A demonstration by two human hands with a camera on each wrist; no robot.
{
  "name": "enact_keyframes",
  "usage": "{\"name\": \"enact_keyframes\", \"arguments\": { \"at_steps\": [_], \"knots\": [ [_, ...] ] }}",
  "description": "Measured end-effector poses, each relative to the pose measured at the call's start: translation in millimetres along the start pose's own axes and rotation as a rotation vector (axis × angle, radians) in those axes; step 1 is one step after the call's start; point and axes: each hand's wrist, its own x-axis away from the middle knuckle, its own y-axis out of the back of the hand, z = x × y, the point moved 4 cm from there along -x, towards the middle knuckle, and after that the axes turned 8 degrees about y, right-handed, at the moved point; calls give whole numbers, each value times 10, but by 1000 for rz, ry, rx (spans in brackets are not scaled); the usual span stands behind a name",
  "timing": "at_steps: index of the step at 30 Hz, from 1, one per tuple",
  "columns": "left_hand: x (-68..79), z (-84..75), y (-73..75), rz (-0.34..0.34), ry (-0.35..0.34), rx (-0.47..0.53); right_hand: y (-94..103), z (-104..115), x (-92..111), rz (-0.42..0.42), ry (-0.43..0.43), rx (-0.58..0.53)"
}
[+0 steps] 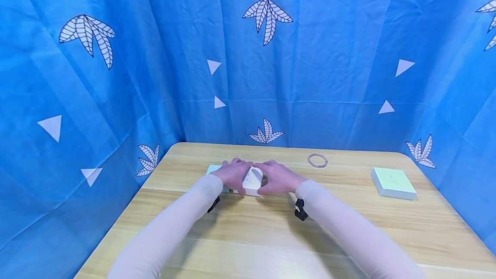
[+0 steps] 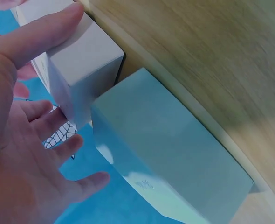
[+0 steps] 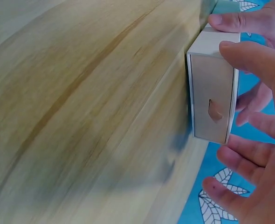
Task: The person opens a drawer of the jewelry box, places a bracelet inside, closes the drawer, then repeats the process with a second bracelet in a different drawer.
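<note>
Probably a curtained-off work booth — blue leaf-print curtains [image 1: 333,55] hang on three sides of a wood-grain table [image 1: 252,231] — the room beyond is hidden.

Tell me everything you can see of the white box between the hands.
The white box looks like cardboard, with faint marks on top. Its right end shows a panel framed by thin edges, with a brownish opening. Closed by its look, it lies level at the wooden table; full contact is unclear. The left hand and right hand grip it near its ends, thumbs on the near side. A pale blue-green box is close by on its left.
</note>
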Motion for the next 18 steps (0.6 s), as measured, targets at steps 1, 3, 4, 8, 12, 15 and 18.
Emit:
{"name": "enact_keyframes", "arguments": {
  "at_steps": [1, 3, 4, 8, 12, 15, 18],
  "knots": [
    [-4, 8, -1, 3, 7, 0, -6, -1, -10, 1, -1, 2],
    [-16, 25, -6, 4, 19, 2, -14, -1, -29, 1, 1, 1],
    [-23, 32, -10, 8, 26, 7, -18, -2, -37, 3, 0, 3],
    [-30, 46, -12, 21, 42, 9, -31, 6, -52, 10, -6, -8],
    [-23, 56, -15, 28, 46, 4, -38, 5, -62, 8, -5, -23],
    [-20, 55, -19, 31, 46, 13, -47, -3, -64, 4, 3, -31],
    [-17, 60, -22, 36, 47, 13, -60, -8, -67, 7, 10, -34]
  ]
}}
